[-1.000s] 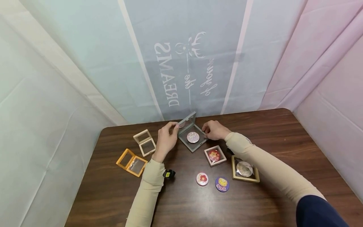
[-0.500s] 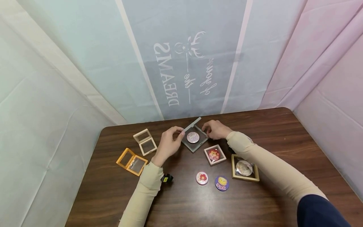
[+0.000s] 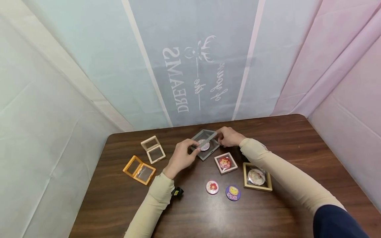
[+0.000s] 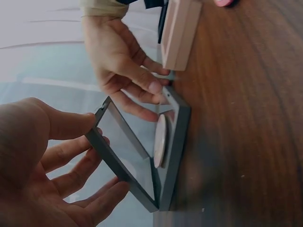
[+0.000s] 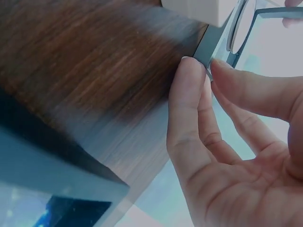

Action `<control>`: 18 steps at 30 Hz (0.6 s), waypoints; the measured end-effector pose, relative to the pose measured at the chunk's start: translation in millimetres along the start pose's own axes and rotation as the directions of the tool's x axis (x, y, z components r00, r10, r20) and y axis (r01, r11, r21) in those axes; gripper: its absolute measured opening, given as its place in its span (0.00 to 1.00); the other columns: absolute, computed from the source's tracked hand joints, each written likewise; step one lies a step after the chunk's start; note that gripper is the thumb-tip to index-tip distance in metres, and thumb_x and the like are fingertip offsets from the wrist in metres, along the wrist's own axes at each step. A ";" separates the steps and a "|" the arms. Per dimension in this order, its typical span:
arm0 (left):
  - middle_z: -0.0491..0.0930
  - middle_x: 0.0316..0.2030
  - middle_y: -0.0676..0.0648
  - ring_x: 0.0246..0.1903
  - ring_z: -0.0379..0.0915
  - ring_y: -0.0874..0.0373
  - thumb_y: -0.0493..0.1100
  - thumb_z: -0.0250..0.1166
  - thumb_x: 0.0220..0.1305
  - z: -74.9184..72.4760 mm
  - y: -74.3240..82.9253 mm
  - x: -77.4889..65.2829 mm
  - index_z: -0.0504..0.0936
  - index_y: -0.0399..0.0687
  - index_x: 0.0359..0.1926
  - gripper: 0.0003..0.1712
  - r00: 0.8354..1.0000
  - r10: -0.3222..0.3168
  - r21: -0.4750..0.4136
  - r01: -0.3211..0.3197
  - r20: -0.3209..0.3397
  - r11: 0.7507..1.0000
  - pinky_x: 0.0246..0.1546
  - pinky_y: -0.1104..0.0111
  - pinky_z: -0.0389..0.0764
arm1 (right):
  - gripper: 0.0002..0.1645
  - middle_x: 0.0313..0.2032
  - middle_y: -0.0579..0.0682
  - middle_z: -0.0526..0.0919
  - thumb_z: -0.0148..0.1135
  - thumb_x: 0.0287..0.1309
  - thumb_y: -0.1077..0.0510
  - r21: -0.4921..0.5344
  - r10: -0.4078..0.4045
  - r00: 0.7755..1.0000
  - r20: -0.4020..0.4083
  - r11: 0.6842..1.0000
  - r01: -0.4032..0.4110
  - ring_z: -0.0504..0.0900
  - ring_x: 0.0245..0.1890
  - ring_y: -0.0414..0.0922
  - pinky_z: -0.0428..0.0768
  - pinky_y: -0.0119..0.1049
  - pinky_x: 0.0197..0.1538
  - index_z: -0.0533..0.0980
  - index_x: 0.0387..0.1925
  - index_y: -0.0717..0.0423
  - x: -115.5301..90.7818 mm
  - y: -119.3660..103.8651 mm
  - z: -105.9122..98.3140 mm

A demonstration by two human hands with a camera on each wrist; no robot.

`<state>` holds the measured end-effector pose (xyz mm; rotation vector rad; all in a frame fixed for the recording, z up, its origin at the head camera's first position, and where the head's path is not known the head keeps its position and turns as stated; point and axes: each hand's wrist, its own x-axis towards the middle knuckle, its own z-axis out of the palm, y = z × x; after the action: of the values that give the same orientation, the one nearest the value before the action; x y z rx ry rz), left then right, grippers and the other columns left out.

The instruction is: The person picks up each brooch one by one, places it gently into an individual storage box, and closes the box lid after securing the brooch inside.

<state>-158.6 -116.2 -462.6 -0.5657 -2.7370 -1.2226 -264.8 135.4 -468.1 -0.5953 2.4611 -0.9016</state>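
A grey display case (image 3: 210, 153) with clear film lies partly open near the table's back edge. Inside its base is a round, pale badge (image 4: 161, 141), partly seen through the lid in the head view. My left hand (image 3: 183, 156) pinches the free edge of the lid (image 4: 139, 191), thumb on one side and fingers on the other. The lid leans over the base at a sharp angle. At the base's right corner, my right hand (image 3: 229, 137) pinches the rim between thumb and fingertips, plain in the right wrist view (image 5: 208, 64).
Close in front sits a white-framed case (image 3: 226, 163) with a red flower badge. A gold-framed case (image 3: 257, 177) is at right. Two loose badges, red-flowered (image 3: 212, 187) and purple (image 3: 233, 193), lie nearer. Open cream (image 3: 153, 149) and orange (image 3: 139, 170) cases lie left.
My left hand has swung the grey case's lid from standing upright down over the badge, moving right and nearer. My right hand has stayed at the base's right corner.
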 end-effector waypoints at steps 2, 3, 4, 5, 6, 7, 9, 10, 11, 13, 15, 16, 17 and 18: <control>0.87 0.48 0.42 0.48 0.85 0.46 0.37 0.70 0.72 3.1 0.2 -0.6 0.89 0.40 0.50 0.09 1.000 0.009 0.014 -0.009 0.005 1.000 0.52 0.52 0.85 | 0.20 0.29 0.50 0.82 0.61 0.67 0.72 -0.009 -0.016 1.000 0.006 1.000 0.016 0.79 0.25 0.41 0.80 0.34 0.32 0.81 0.59 0.65 -0.9 0.4 -0.7; 0.87 0.48 0.43 0.50 0.85 0.46 0.37 0.71 0.72 4.7 0.5 -1.0 0.89 0.40 0.49 0.08 1.000 0.013 0.022 -0.014 0.006 1.000 0.54 0.51 0.85 | 0.20 0.30 0.50 0.82 0.63 0.67 0.71 -0.018 -0.022 1.000 0.004 1.000 0.022 0.79 0.25 0.41 0.79 0.34 0.33 0.80 0.60 0.64 -1.7 0.2 -1.2; 0.87 0.49 0.43 0.52 0.85 0.46 0.37 0.71 0.71 6.8 0.0 -1.1 0.89 0.41 0.48 0.07 1.000 0.020 0.037 -0.020 0.007 0.999 0.57 0.52 0.84 | 0.22 0.30 0.50 0.82 0.66 0.67 0.69 -0.027 -0.033 0.999 0.001 0.999 0.033 0.80 0.26 0.41 0.80 0.35 0.34 0.80 0.61 0.64 -2.5 0.6 -1.5; 0.87 0.49 0.43 0.53 0.84 0.47 0.37 0.72 0.71 8.7 -0.2 -1.3 0.89 0.42 0.47 0.07 1.000 0.024 0.052 -0.024 0.011 0.998 0.58 0.52 0.84 | 0.24 0.31 0.50 0.82 0.69 0.66 0.67 -0.036 -0.039 0.999 -0.004 0.999 0.038 0.80 0.28 0.41 0.80 0.36 0.36 0.79 0.62 0.63 -3.2 0.9 -1.7; 0.87 0.50 0.43 0.54 0.84 0.47 0.37 0.72 0.70 10.5 -0.4 -1.5 0.89 0.42 0.46 0.06 1.000 0.026 0.069 -0.027 0.015 0.997 0.59 0.53 0.83 | 0.27 0.32 0.50 0.83 0.73 0.65 0.64 -0.050 -0.051 0.999 -0.009 0.998 0.050 0.81 0.29 0.41 0.81 0.37 0.38 0.78 0.64 0.63 -4.0 1.1 -2.1; 0.86 0.50 0.44 0.54 0.84 0.47 0.38 0.73 0.70 12.2 -0.6 -1.9 0.89 0.44 0.46 0.06 0.999 0.029 0.086 -0.030 0.017 0.996 0.60 0.53 0.82 | 0.29 0.33 0.50 0.84 0.75 0.64 0.62 -0.064 -0.064 0.998 -0.015 0.996 0.063 0.82 0.30 0.42 0.81 0.38 0.41 0.78 0.64 0.62 -4.7 1.2 -2.4; 0.86 0.51 0.43 0.54 0.83 0.46 0.38 0.73 0.70 15.1 -0.3 -3.2 0.89 0.44 0.45 0.05 0.999 0.031 0.111 -0.033 0.022 0.993 0.59 0.52 0.82 | 0.35 0.38 0.52 0.87 0.79 0.61 0.58 -0.078 -0.088 0.996 -0.020 0.993 0.086 0.85 0.34 0.42 0.83 0.42 0.45 0.76 0.67 0.62 -6.3 1.1 -3.0; 0.86 0.52 0.43 0.54 0.82 0.45 0.38 0.73 0.69 16.5 -0.2 -3.8 0.89 0.44 0.45 0.05 0.999 0.031 0.124 -0.034 0.025 0.992 0.60 0.51 0.81 | 0.37 0.40 0.54 0.88 0.80 0.60 0.57 -0.079 -0.096 0.995 -0.016 0.992 0.095 0.86 0.36 0.43 0.84 0.43 0.47 0.75 0.68 0.62 -6.9 1.4 -3.2; 0.85 0.52 0.43 0.54 0.82 0.45 0.39 0.73 0.69 17.5 0.4 -4.5 0.89 0.45 0.44 0.05 0.999 0.032 0.136 -0.035 0.026 0.990 0.60 0.51 0.81 | 0.38 0.43 0.55 0.89 0.81 0.60 0.56 -0.079 -0.101 0.995 -0.013 0.992 0.100 0.87 0.37 0.44 0.85 0.45 0.48 0.75 0.68 0.62 -7.7 1.4 -3.5; 0.85 0.51 0.43 0.54 0.81 0.44 0.39 0.74 0.69 19.9 1.1 -6.1 0.89 0.45 0.45 0.05 0.999 0.034 0.159 -0.037 0.026 0.987 0.60 0.51 0.81 | 0.38 0.47 0.58 0.89 0.81 0.59 0.56 -0.069 -0.114 0.993 -0.006 0.991 0.113 0.90 0.39 0.45 0.86 0.46 0.50 0.75 0.68 0.62 -9.3 1.4 -3.6; 0.85 0.51 0.44 0.55 0.81 0.45 0.39 0.74 0.69 22.7 1.1 -7.3 0.89 0.44 0.44 0.06 0.999 0.039 0.176 -0.043 0.027 0.983 0.60 0.51 0.81 | 0.37 0.50 0.58 0.90 0.81 0.60 0.55 -0.057 -0.120 0.993 -0.002 0.991 0.120 0.90 0.40 0.45 0.87 0.46 0.51 0.76 0.67 0.62 -10.8 2.3 -3.6; 0.85 0.51 0.44 0.55 0.81 0.45 0.39 0.74 0.69 24.4 0.8 -7.9 0.89 0.44 0.44 0.06 0.999 0.041 0.188 -0.045 0.028 0.981 0.61 0.52 0.81 | 0.36 0.51 0.58 0.90 0.80 0.60 0.54 -0.055 -0.126 0.992 0.002 0.990 0.126 0.91 0.41 0.45 0.87 0.46 0.51 0.76 0.66 0.62 -11.5 2.9 -3.5; 0.84 0.50 0.45 0.55 0.80 0.45 0.39 0.74 0.69 26.0 0.5 -8.4 0.90 0.44 0.44 0.06 0.999 0.042 0.197 -0.047 0.031 0.979 0.61 0.52 0.80 | 0.36 0.52 0.58 0.89 0.80 0.61 0.54 -0.052 -0.131 0.991 0.008 0.990 0.131 0.91 0.41 0.46 0.87 0.46 0.51 0.76 0.66 0.62 -12.1 3.6 -3.3; 0.84 0.50 0.45 0.55 0.80 0.46 0.39 0.75 0.68 27.5 0.2 -8.9 0.90 0.45 0.44 0.06 0.999 0.041 0.205 -0.047 0.034 0.978 0.61 0.53 0.80 | 0.35 0.52 0.58 0.89 0.79 0.62 0.54 -0.048 -0.133 0.991 0.016 0.990 0.134 0.90 0.43 0.46 0.87 0.46 0.52 0.76 0.66 0.62 -12.7 4.3 -3.1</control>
<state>-148.5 -98.5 -483.1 -0.6218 -2.8125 -0.9124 -257.3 146.7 -465.6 -0.7891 2.4620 -0.8867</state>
